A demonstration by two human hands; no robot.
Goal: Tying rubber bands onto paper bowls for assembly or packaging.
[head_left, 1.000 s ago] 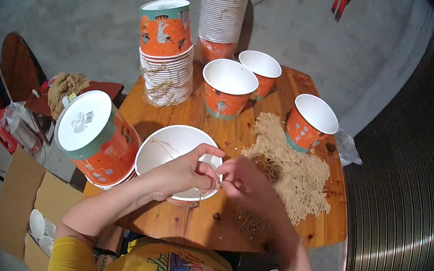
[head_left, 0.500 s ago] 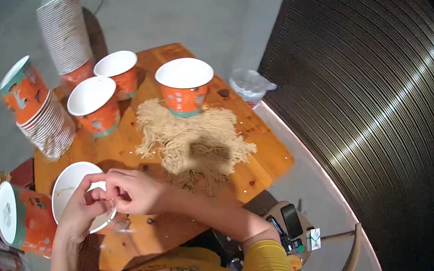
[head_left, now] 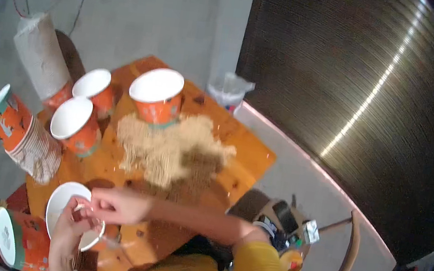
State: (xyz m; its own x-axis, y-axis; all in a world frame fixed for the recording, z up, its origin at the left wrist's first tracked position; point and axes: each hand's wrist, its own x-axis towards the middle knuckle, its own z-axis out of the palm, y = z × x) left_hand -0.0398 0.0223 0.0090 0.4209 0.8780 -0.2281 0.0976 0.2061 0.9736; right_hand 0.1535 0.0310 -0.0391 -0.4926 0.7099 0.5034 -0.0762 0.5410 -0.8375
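Note:
Over a white-lined paper bucket (head_left: 59, 203) at the table's near left, my two hands meet. My left hand (head_left: 71, 228) has its thumb and fingers pinched at the bucket's opening. My right hand (head_left: 119, 206) reaches across from the right, its fingers closed against the left fingertips. Whatever they pinch is too small and blurred to name. A thin translucent piece (head_left: 114, 242) shows just below the hands. Beyond them lies a heap of beige, stringy strands (head_left: 154, 152), partly under the shadow of my head.
Orange paper buckets stand on the wooden table (head_left: 250, 151): one behind the strands (head_left: 155, 108), two at left (head_left: 77, 136). Two bucket stacks (head_left: 46, 58) (head_left: 34, 147) rise along the left edge. A larger bucket (head_left: 35, 243) lies tilted nearby. A chair (head_left: 350, 257) stands right.
The view has shifted, so the table and buckets sit lower and farther left. My hands stay together over the bucket, fingers still pinched.

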